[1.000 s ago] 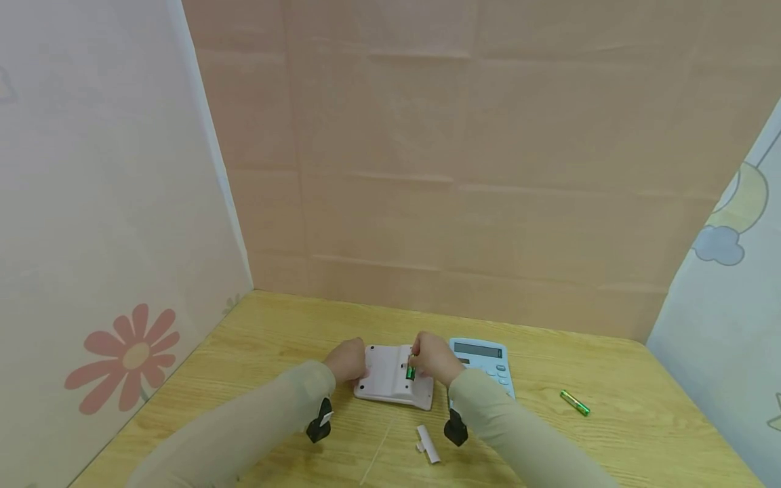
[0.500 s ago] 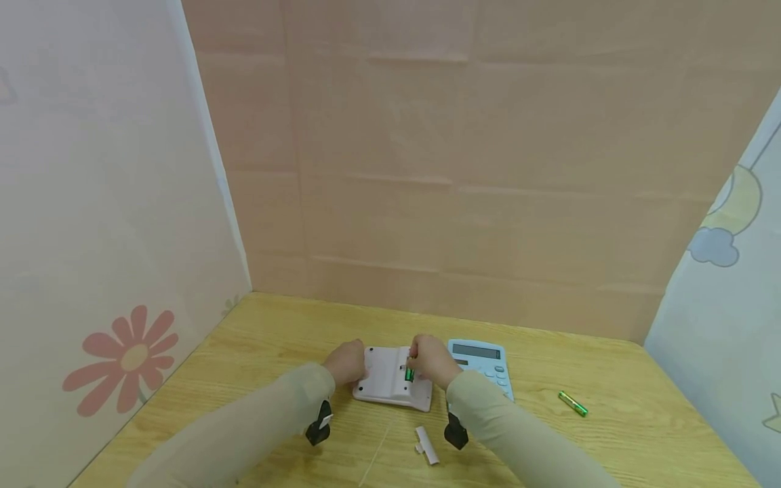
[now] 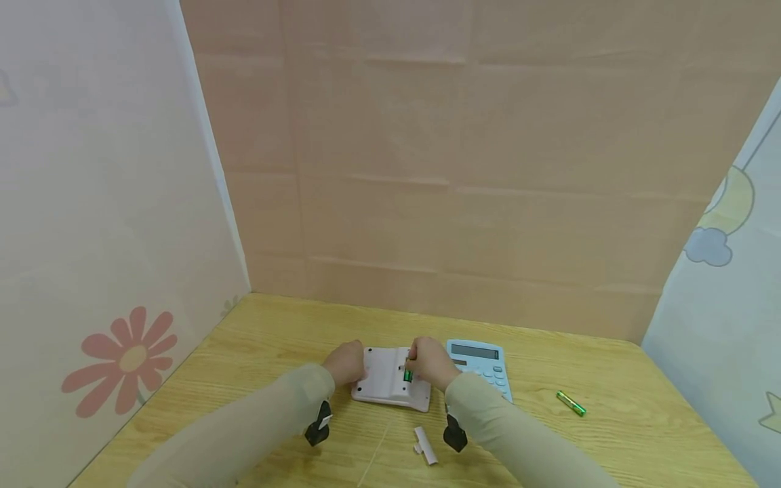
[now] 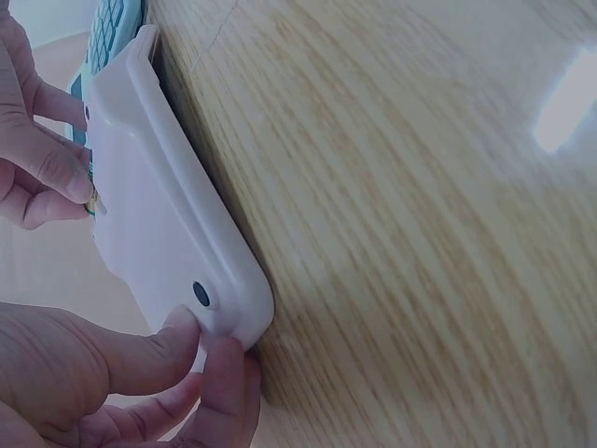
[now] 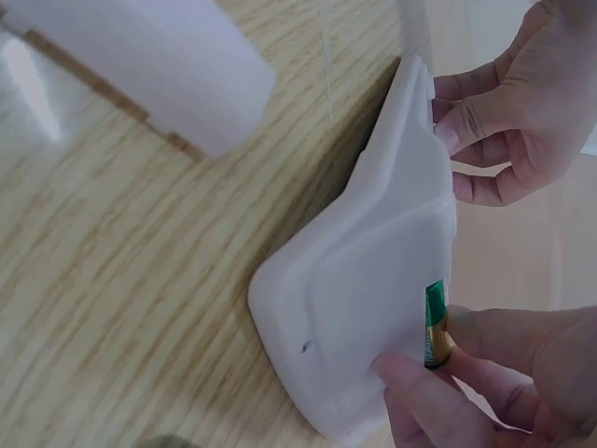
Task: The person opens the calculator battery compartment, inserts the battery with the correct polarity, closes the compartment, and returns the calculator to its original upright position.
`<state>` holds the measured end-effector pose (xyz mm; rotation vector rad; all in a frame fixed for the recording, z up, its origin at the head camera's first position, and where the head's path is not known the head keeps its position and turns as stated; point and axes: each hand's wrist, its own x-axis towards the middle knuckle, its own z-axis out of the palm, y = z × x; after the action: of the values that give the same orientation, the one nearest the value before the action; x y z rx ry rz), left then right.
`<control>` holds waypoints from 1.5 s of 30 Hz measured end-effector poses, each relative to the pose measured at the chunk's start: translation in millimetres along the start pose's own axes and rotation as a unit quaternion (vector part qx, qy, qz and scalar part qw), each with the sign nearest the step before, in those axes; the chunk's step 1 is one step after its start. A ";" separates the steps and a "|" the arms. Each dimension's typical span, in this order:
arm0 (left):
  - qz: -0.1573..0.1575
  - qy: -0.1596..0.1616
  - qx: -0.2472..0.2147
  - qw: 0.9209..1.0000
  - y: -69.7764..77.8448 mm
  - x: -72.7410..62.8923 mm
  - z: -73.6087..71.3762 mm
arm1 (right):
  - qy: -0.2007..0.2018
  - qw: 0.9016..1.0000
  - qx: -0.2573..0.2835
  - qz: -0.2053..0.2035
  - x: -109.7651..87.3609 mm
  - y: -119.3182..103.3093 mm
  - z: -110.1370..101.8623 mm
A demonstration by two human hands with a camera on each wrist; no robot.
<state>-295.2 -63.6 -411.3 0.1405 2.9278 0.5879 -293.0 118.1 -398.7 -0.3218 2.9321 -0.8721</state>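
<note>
A pale pink calculator (image 3: pixel 381 383) lies face down on the wooden table, its back uncovered at the battery slot. My left hand (image 3: pixel 346 362) pinches its left edge, thumb on the back by a black foot, as the left wrist view shows. At the slot, my right hand (image 3: pixel 434 359) holds a green and gold battery (image 5: pixel 436 327) between thumb and fingers. One of its fingertips also touches the pink back. The battery sits partly in the slot; its far end is hidden by the fingers in the head view.
The pink battery cover (image 3: pixel 426 445) lies nearer me on the table (image 3: pixel 293 332). A light blue calculator (image 3: pixel 476 351) rests face up to the right, partly behind my right arm. Farther right lies a second green battery (image 3: pixel 571 403). A beige sheet (image 3: pixel 427 169) hangs behind the table.
The head view has shifted slightly. Both hands keep their holds on the pink calculator and the battery; slightly less of the battery shows beside the right hand.
</note>
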 end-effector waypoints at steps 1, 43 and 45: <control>0.000 0.000 0.000 1.000 -0.1 0.3 0.1 | 0.001 1.000 -0.002 -0.004 -0.4 -0.1 -0.3; 0.013 0.000 -0.016 1.000 -2.3 1.3 1.5 | 0.001 0.999 -0.042 -0.022 0.9 -1.8 1.1; 0.010 -0.002 -0.012 1.000 -1.6 1.1 1.1 | -0.003 0.999 -0.039 -0.018 0.9 -3.0 0.1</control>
<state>-296.2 -64.6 -413.0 0.1692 2.9182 0.6264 -293.3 115.4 -397.1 -0.3825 2.9688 -0.7600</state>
